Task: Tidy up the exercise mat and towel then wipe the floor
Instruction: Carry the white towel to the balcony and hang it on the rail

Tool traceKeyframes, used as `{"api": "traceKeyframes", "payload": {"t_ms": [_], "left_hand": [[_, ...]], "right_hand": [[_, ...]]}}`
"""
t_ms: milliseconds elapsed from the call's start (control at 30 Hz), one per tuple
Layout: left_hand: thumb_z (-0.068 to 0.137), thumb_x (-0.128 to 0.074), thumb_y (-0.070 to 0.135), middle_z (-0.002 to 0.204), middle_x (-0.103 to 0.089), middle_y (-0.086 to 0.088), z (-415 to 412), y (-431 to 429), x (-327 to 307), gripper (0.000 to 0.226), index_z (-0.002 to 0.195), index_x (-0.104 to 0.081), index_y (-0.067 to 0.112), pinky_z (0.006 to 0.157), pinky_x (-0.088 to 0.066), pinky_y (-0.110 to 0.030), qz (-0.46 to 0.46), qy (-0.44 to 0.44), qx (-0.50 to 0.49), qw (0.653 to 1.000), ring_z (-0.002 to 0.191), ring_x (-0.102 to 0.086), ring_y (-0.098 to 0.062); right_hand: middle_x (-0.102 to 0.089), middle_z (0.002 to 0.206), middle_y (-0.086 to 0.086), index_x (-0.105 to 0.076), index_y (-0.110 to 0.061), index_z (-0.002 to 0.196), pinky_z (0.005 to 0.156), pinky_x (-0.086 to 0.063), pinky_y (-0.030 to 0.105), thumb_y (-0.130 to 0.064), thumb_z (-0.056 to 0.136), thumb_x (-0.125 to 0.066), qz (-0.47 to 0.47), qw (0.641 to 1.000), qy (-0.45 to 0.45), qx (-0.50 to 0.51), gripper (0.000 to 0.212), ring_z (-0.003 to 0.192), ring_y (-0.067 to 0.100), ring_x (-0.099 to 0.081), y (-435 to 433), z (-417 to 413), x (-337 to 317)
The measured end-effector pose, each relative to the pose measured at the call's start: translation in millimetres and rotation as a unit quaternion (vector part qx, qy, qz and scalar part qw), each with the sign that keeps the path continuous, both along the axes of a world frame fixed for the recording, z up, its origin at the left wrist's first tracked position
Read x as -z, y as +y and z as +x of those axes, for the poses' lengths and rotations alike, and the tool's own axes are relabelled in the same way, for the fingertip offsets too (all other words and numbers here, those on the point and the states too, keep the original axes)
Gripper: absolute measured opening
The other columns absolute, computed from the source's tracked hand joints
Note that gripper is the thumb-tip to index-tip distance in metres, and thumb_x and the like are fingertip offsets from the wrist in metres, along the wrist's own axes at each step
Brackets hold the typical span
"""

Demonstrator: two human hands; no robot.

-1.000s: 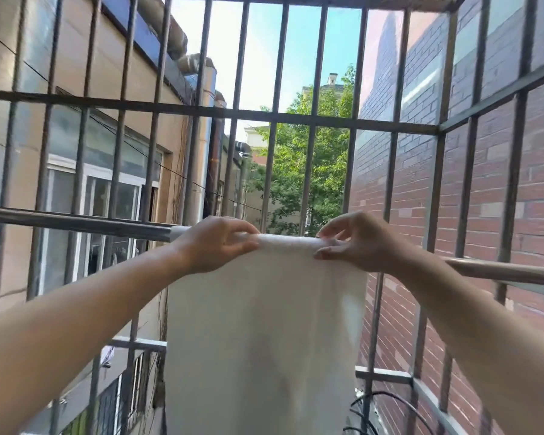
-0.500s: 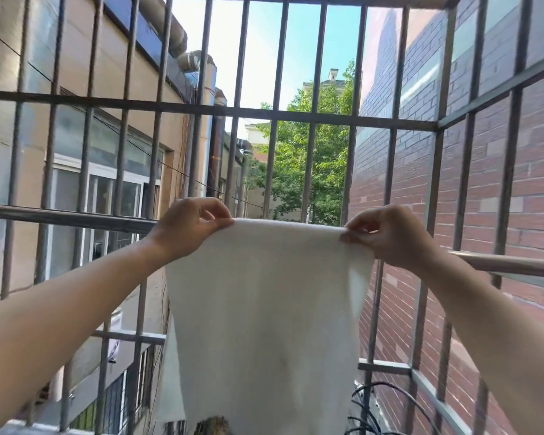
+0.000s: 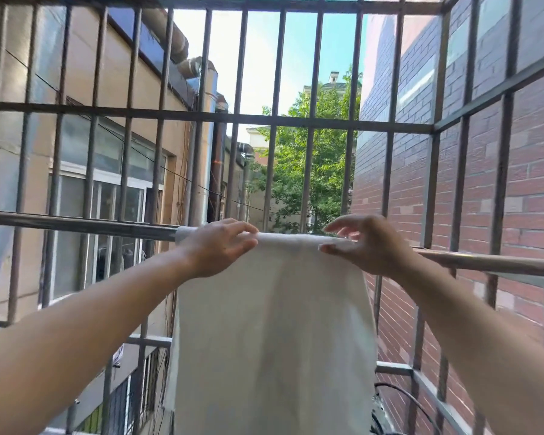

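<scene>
Enclosing grille (image 3: pixel 296 116): grey metal bars, upright and crosswise, form a cage in front of, above and to both sides of the person.
Brick wall (image 3: pixel 531 183): a red-brown wall runs along the right, outside the bars, partly in sun and partly in shade.
Tan building (image 3: pixel 113 83): it stands on the left beyond the bars, with white-framed windows and pipes along its roofline.
Towel (image 3: pixel 274 334): a plain off-white towel is folded over the rail at the middle of the view. Its front face hangs straight down and flat, passing out of sight at the bottom edge.
Tree (image 3: pixel 327 171): green foliage fills the gap between the two buildings, under blue sky.
Rail (image 3: pixel 76 224): a round metal pole crosses the cage from left to right, just inside the front bars, and carries the towel's fold.
Left hand (image 3: pixel 215 249): it rests on the towel's upper left part, with fingers stretched out along the fold and the thumb lower, against the front face.
Right hand (image 3: pixel 368 249): its fingers are spread and loosely arched above the fold near the upper right corner, while the thumb touches the cloth at the front.
Cables (image 3: pixel 404 394): black loops lie low on the right, beside the towel's edge.
</scene>
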State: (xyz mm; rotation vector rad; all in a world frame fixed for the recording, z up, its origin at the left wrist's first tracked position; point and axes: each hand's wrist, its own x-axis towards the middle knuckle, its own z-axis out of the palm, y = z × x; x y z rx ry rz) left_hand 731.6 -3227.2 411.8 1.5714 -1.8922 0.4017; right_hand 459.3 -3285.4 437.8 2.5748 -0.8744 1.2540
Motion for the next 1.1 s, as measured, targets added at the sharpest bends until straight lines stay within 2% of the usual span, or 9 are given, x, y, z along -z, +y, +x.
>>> {"api": "traceKeyframes", "payload": {"t_ms": [67, 167, 367, 467, 600, 733, 800, 967, 1100], "left_hand": [[0.088, -0.026, 0.061, 0.125, -0.057, 0.002, -9, -9, 2, 0.052, 0.122, -0.052, 0.031, 0.099, -0.037, -0.050, 0.004, -0.034, -0.050, 0.998, 0.113, -0.052, -0.022], [0.082, -0.014, 0.063, 0.117, -0.059, 0.003, -16, -17, 3, 0.059, 0.114, -0.052, 0.032, 0.097, -0.034, -0.048, 0.003, -0.069, -0.088, 0.994, 0.110, -0.052, -0.022], [0.088, -0.016, 0.060, 0.089, -0.056, 0.009, -12, -23, 1, 0.041, 0.087, -0.048, 0.035, 0.085, -0.039, -0.041, -0.010, -0.069, -0.069, 0.995, 0.089, -0.054, -0.019], [0.087, -0.015, 0.061, 0.078, -0.049, 0.013, -8, -22, 0, 0.035, 0.079, -0.041, 0.038, 0.074, -0.039, -0.036, -0.015, -0.060, -0.065, 0.996, 0.076, -0.048, -0.015], [0.089, -0.016, 0.062, 0.075, -0.053, 0.012, -7, -24, -4, 0.041, 0.075, -0.044, 0.035, 0.072, -0.040, -0.036, 0.000, -0.060, -0.075, 0.995, 0.080, -0.055, -0.018], [0.090, -0.022, 0.062, 0.111, -0.058, 0.007, -11, -21, -3, 0.042, 0.103, -0.054, 0.039, 0.092, -0.039, -0.045, 0.000, -0.039, -0.068, 0.997, 0.107, -0.053, -0.018], [0.088, -0.022, 0.063, 0.125, -0.053, 0.007, -13, -17, 0, 0.047, 0.114, -0.053, 0.038, 0.095, -0.034, -0.046, -0.015, -0.029, -0.069, 0.997, 0.116, -0.049, -0.017], [0.086, -0.025, 0.064, 0.129, -0.050, 0.007, -22, 8, 10, 0.050, 0.118, -0.052, 0.037, 0.100, -0.035, -0.046, -0.033, -0.014, -0.063, 0.997, 0.120, -0.046, -0.018], [0.081, -0.022, 0.067, 0.135, -0.047, 0.007, -25, 37, 34, 0.060, 0.124, -0.050, 0.035, 0.105, -0.029, -0.058, -0.044, -0.009, -0.045, 0.998, 0.125, -0.043, -0.019]], "right_hand": [[-0.069, 0.106, 0.000, -0.069, -0.017, 0.108, 0.080, -0.045, 0.024, -0.035, 0.075, -0.075, -0.007, 0.999, 0.035, 0.015, 0.037, 0.094, 0.017, -0.063, -7, 9, 5], [-0.071, 0.102, 0.004, -0.070, -0.021, 0.106, 0.077, -0.046, 0.027, -0.038, 0.076, -0.074, -0.021, 0.998, 0.039, 0.042, 0.035, 0.090, 0.022, -0.065, -12, 16, 9], [-0.072, 0.100, 0.000, -0.071, -0.018, 0.102, 0.078, -0.038, 0.026, -0.041, 0.076, -0.073, -0.050, 0.998, 0.014, 0.037, 0.035, 0.089, 0.019, -0.065, -17, 13, 18], [-0.072, 0.097, 0.001, -0.071, -0.019, 0.102, 0.076, -0.045, 0.028, -0.043, 0.077, -0.071, -0.069, 0.996, 0.015, 0.051, 0.035, 0.086, 0.021, -0.065, -18, 11, 21], [-0.071, 0.101, 0.002, -0.069, -0.020, 0.104, 0.076, -0.048, 0.030, -0.045, 0.077, -0.070, -0.068, 0.995, 0.026, 0.069, 0.036, 0.090, 0.022, -0.065, -14, 13, 20], [-0.069, 0.110, 0.000, -0.068, -0.019, 0.107, 0.085, -0.050, 0.033, -0.045, 0.076, -0.072, -0.067, 0.995, 0.021, 0.069, 0.041, 0.099, 0.021, -0.064, -1, 11, 14], [-0.068, 0.113, 0.000, -0.067, -0.018, 0.109, 0.089, -0.049, 0.034, -0.044, 0.076, -0.072, -0.069, 0.995, 0.020, 0.064, 0.042, 0.103, 0.020, -0.063, 7, 10, 11], [-0.069, 0.112, 0.001, -0.067, -0.020, 0.110, 0.087, -0.049, 0.031, -0.046, 0.075, -0.072, -0.054, 0.996, 0.007, 0.064, 0.043, 0.102, 0.020, -0.063, 32, 9, 12], [-0.068, 0.111, -0.001, -0.065, -0.020, 0.113, 0.086, -0.045, 0.027, -0.047, 0.075, -0.071, -0.051, 0.997, 0.014, 0.052, 0.047, 0.101, 0.018, -0.062, 59, 9, 34]]}}
